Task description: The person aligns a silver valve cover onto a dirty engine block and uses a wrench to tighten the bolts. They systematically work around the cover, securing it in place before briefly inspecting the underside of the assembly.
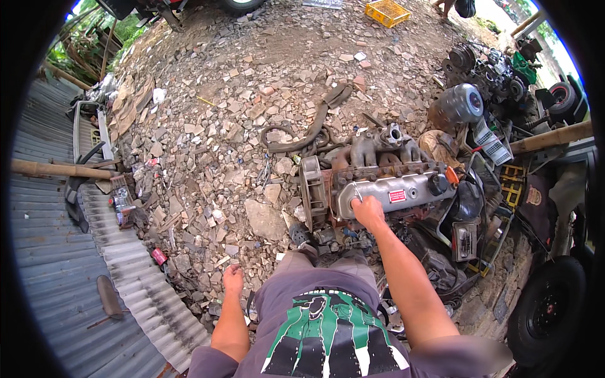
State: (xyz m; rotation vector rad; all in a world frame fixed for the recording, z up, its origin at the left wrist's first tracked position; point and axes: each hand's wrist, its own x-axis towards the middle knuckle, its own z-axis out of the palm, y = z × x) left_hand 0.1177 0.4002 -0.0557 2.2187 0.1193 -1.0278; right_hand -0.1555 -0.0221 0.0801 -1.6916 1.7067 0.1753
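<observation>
Silver valve cover (403,192) under closed right hand (367,210).

Soft, even daylight is falling over the rubble ground (208,126), casting only faint shadows. Beyond the right grip (367,211), sky at the top right corner is blowing out to white, and the silver engine cover (394,192) under that grip is catching a mild sheen. The fisheye lens is bending the corrugated sheets (57,271) left of the left grip (232,278), and a black rim is ringing the frame. A patch near the lower right forearm is looking blurred.
</observation>
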